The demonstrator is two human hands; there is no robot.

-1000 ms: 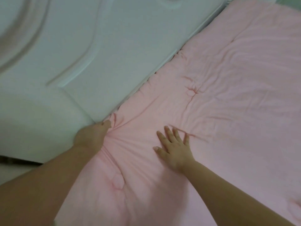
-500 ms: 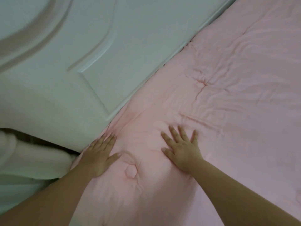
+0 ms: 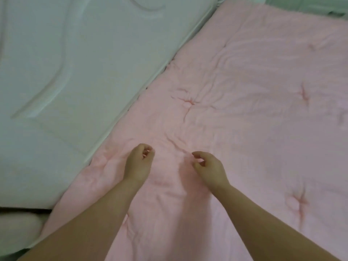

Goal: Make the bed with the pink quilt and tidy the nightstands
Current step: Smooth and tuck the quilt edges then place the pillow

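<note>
The pink quilt (image 3: 254, 129) lies spread over the bed, with tufted dimples and soft wrinkles, and its upper edge runs along the white headboard (image 3: 75, 72). My left hand (image 3: 138, 164) hovers over the quilt near that edge, its fingers loosely curled and holding nothing. A short way to the right, my right hand (image 3: 210, 167) is in the same loose curl, also holding nothing. Both forearms reach in from the bottom of the view. No nightstand is in view.
The padded headboard with raised curved moulding fills the left side. A pale rounded shape (image 3: 17, 228) shows below the headboard's end at the lower left. A strip of green surface (image 3: 310, 4) shows beyond the quilt's far edge.
Both hands were pressing flat on the quilt and have lifted off it, with their fingers now curled. The view has shifted and shows more of the quilt.
</note>
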